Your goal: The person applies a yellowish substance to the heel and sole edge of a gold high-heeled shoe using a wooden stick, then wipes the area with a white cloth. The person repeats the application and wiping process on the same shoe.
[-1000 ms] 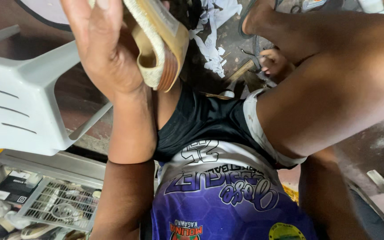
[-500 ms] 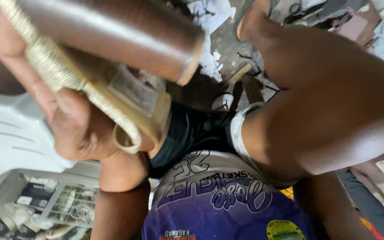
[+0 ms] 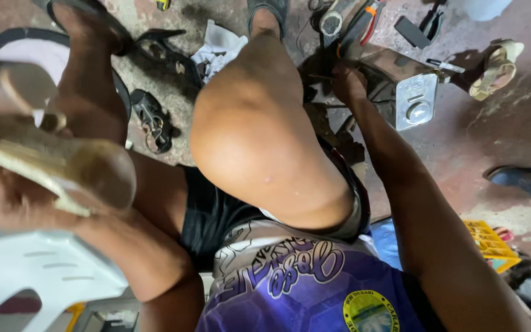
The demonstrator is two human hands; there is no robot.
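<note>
Left hand wrapped round a tan sandal, sole edge worn and scuffed, woven gold strap blurry up close, held high at the left side of the view over a white plastic chair. Right hand stretched down to the floor, fingers curled among dark clutter just beside a shiny metal box with a round knob on its flat plate; couldn't tell whether anything was actually gripped there. Matching gold sandal lying on the rough, stained concrete, well right of the box. Crumpled white rag past the raised knee, orange-handled pliers near the top edge. Flat yellow packet low on the right, printed.
</note>
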